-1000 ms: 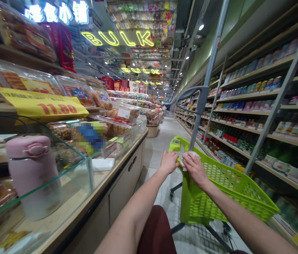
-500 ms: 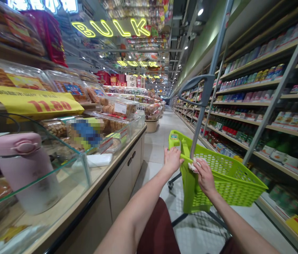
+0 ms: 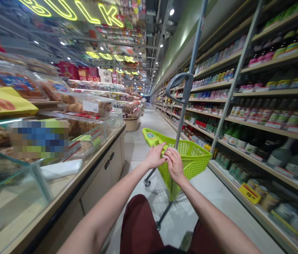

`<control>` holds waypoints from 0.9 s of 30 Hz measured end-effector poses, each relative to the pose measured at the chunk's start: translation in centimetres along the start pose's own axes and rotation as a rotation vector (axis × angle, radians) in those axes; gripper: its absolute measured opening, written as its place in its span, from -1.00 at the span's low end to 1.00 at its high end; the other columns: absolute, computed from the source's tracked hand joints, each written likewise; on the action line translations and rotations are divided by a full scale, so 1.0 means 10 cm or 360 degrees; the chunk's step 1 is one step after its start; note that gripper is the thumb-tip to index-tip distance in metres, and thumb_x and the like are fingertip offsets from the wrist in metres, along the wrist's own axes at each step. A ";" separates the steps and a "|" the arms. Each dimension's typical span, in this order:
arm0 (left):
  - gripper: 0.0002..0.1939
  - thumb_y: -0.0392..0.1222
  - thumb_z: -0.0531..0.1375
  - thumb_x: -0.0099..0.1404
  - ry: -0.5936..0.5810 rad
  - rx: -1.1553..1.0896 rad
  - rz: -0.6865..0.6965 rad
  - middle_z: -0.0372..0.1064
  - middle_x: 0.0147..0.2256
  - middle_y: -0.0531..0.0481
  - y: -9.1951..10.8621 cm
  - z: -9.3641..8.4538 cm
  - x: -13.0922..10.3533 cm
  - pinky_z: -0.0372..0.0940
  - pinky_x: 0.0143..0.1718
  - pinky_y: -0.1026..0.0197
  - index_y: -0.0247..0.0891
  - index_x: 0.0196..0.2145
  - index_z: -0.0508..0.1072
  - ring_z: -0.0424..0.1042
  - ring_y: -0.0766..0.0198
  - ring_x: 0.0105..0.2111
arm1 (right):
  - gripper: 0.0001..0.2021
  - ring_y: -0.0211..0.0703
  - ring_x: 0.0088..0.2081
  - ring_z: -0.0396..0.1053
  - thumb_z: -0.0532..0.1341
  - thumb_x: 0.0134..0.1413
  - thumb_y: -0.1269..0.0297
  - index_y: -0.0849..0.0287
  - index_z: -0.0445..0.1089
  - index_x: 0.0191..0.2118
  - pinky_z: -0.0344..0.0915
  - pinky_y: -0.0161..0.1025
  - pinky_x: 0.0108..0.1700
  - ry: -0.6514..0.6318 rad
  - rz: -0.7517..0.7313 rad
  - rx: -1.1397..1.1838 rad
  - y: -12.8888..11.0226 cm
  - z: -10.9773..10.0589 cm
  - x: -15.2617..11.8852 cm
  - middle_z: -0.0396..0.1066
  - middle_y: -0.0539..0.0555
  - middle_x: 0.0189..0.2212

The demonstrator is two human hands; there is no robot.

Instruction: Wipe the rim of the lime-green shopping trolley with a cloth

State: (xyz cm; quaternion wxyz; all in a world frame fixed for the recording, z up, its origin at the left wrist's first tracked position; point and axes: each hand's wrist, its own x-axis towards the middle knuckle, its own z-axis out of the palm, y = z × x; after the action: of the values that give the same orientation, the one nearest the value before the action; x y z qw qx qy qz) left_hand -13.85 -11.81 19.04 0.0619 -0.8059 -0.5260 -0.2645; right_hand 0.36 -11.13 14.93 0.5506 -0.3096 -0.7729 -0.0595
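Observation:
A lime-green shopping cart [image 3: 191,171] with a perforated plastic basket stands in front of me, turned at an angle. My left hand [image 3: 155,156] is closed on the basket's near rim. Right beside it, my right hand [image 3: 174,164] presses a crumpled white cloth [image 3: 165,153] against the same rim; most of the cloth is hidden under the fingers. The two hands nearly touch. Behind them a grey pole [image 3: 183,118] with a looped grey handle [image 3: 176,88] rises from the cart.
On the left runs a counter [image 3: 98,180] with glass edges and packed baked goods. A white folded bag [image 3: 61,169] lies on it. Tall shelves [image 3: 270,127] of bottles and cans line the right. A tiled aisle [image 3: 145,123] stretches ahead.
The cart has turned, so its basket now appears narrower. My right hand has come closer to my left along the rim. My view has swung right, and the pink bottle's lid has left it.

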 end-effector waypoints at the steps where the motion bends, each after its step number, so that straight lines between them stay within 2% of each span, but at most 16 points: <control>1: -0.30 -0.10 0.12 0.05 -0.0043 0.0038 -0.0026 0.07 0.11 -0.19 -0.07 -0.02 0.01 -0.06 0.10 -0.07 -0.29 0.13 -0.01 0.04 0.08 0.12 | -0.69 -0.13 0.03 0.13 -0.02 0.01 0.45 0.14 0.38 -0.18 0.09 -0.04 0.09 -0.0056 -0.0015 0.0011 0.01 -0.03 0.03 0.30 0.09 -0.09; 3: -0.32 -0.05 0.14 0.04 -0.0086 0.0131 -0.0078 -0.02 0.15 -0.19 -0.17 -0.03 0.02 -0.13 0.10 -0.16 -0.27 0.10 0.05 -0.09 0.03 0.17 | -0.67 -0.13 0.02 0.13 -0.02 -0.03 0.49 0.15 0.38 -0.17 0.10 -0.05 0.08 -0.0122 0.0011 -0.0001 0.06 -0.09 0.07 0.30 0.09 -0.09; 6: -0.38 -0.06 0.14 0.05 -0.0056 0.0229 -0.0080 0.05 0.13 -0.17 -0.19 -0.01 0.00 -0.15 0.11 -0.14 -0.24 0.06 0.12 -0.05 0.06 0.16 | -0.67 -0.11 -0.01 0.16 -0.03 -0.03 0.49 0.18 0.40 -0.19 0.12 -0.06 0.05 -0.0139 0.0130 -0.0073 0.09 -0.13 0.08 0.32 0.12 -0.10; 8: -0.43 -0.07 0.13 0.07 0.0006 0.0276 -0.0080 0.10 0.10 -0.16 -0.12 0.02 -0.01 -0.14 0.11 -0.10 -0.24 0.04 0.15 0.00 0.07 0.14 | -0.68 -0.10 -0.01 0.16 -0.03 -0.01 0.47 0.20 0.40 -0.20 0.11 -0.06 0.06 -0.0157 0.0150 -0.0124 0.00 -0.13 0.10 0.32 0.13 -0.10; 11: -0.55 -0.12 0.05 0.15 0.0121 0.0300 -0.0078 0.17 0.06 -0.15 0.05 0.07 -0.02 -0.09 0.09 -0.03 -0.26 0.01 0.19 0.06 0.09 0.11 | -0.69 -0.09 0.00 0.13 -0.01 0.00 0.46 0.20 0.39 -0.17 0.05 -0.06 0.09 -0.0235 0.0018 -0.0176 -0.20 -0.12 0.16 0.31 0.11 -0.08; 13: -0.56 -0.13 0.01 0.18 0.0174 0.0272 -0.0074 0.21 0.03 -0.16 0.14 0.08 -0.03 -0.07 0.08 -0.01 -0.28 0.02 0.18 0.09 0.10 0.09 | -0.69 -0.09 0.00 0.13 0.00 0.00 0.45 0.18 0.39 -0.17 0.04 -0.08 0.09 -0.0276 -0.0038 -0.0224 -0.24 -0.17 0.18 0.31 0.08 -0.08; 17: -0.35 0.05 0.06 0.12 0.0140 0.0163 -0.0042 0.17 0.06 -0.18 0.10 0.04 -0.02 -0.09 0.10 -0.02 -0.29 0.11 0.05 0.10 0.10 0.09 | -0.70 -0.10 -0.06 0.19 -0.01 0.01 0.43 0.16 0.40 -0.20 0.13 -0.11 0.00 -0.0271 0.0170 -0.0408 0.04 -0.41 0.13 0.33 0.08 -0.11; 19: -0.29 0.14 0.07 0.09 0.0118 0.0154 -0.0115 0.04 0.13 -0.19 0.02 0.03 -0.02 -0.15 0.12 -0.09 -0.26 0.12 0.02 0.00 0.07 0.14 | -0.69 -0.11 -0.10 0.23 -0.04 0.03 0.44 0.19 0.40 -0.20 0.16 -0.13 -0.04 -0.0282 0.0293 -0.0476 0.21 -0.54 0.09 0.36 0.11 -0.15; 21: -0.25 0.19 0.06 0.08 0.0118 0.0177 -0.0211 -0.06 0.17 -0.20 -0.04 0.05 -0.02 -0.21 0.12 -0.15 -0.25 0.13 0.02 -0.11 0.03 0.18 | -0.68 -0.11 -0.11 0.23 -0.05 0.02 0.47 0.21 0.39 -0.19 0.16 -0.14 -0.05 -0.0272 0.0330 -0.0530 0.27 -0.60 0.08 0.36 0.12 -0.16; 23: -0.25 0.19 0.05 0.08 0.0132 0.0213 -0.0255 -0.08 0.18 -0.19 -0.02 0.10 -0.02 -0.23 0.13 -0.17 -0.25 0.13 0.02 -0.14 0.03 0.19 | -0.69 -0.09 -0.08 0.20 -0.03 -0.01 0.48 0.20 0.39 -0.20 0.14 -0.13 -0.03 -0.0234 0.0282 -0.0582 0.21 -0.59 0.09 0.34 0.12 -0.13; 27: -0.32 0.11 0.05 0.11 0.0172 0.0295 -0.0232 -0.03 0.16 -0.19 0.14 0.16 -0.03 -0.18 0.13 -0.14 -0.28 0.11 0.06 -0.08 0.05 0.17 | -0.71 -0.06 -0.05 0.15 0.02 -0.02 0.48 0.18 0.38 -0.19 0.07 -0.09 0.01 -0.0243 0.0100 -0.0606 -0.06 -0.42 0.16 0.31 0.10 -0.09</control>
State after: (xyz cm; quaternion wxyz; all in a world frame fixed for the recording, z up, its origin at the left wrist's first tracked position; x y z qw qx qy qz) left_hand -12.11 -12.08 17.77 0.1452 -0.7409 -0.6012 -0.2617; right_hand 3.15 -12.81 18.14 0.4236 -0.4356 -0.7772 -0.1637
